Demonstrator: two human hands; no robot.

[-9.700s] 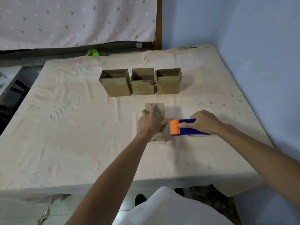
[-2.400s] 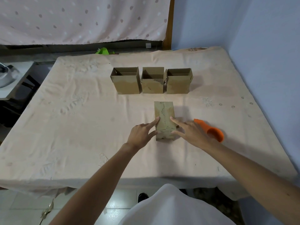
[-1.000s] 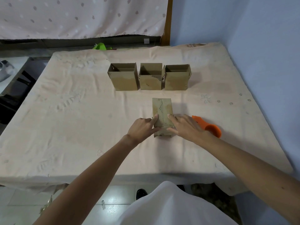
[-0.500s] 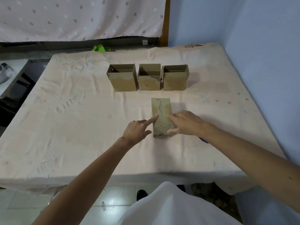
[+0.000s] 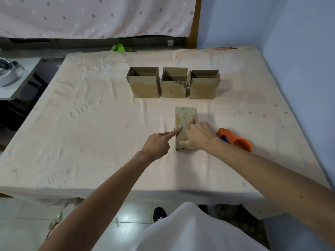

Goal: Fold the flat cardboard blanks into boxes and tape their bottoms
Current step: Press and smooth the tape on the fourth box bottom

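Observation:
A brown cardboard box [image 5: 184, 116] stands bottom up in the middle of the cloth-covered table [image 5: 90, 124], a taped seam running along its top face. My left hand [image 5: 157, 144] has its forefinger stretched out onto the box's left edge, the other fingers curled. My right hand [image 5: 199, 135] lies flat over the near half of the box, forefinger pressing on the seam. An orange and blue tape dispenser [image 5: 234, 140] lies on the table just right of my right wrist, untouched.
Three open-topped folded boxes stand in a row behind: left [image 5: 144, 84], middle [image 5: 174, 82], right [image 5: 204, 83]. A blue wall [image 5: 299, 51] borders the table's right side. A side table [image 5: 20, 77] holding a white object stands at far left.
My hands have stayed on the box, rubbing along the taped seam; the right hand moved slightly farther up the box. The tape dispenser shows again beside my right wrist.

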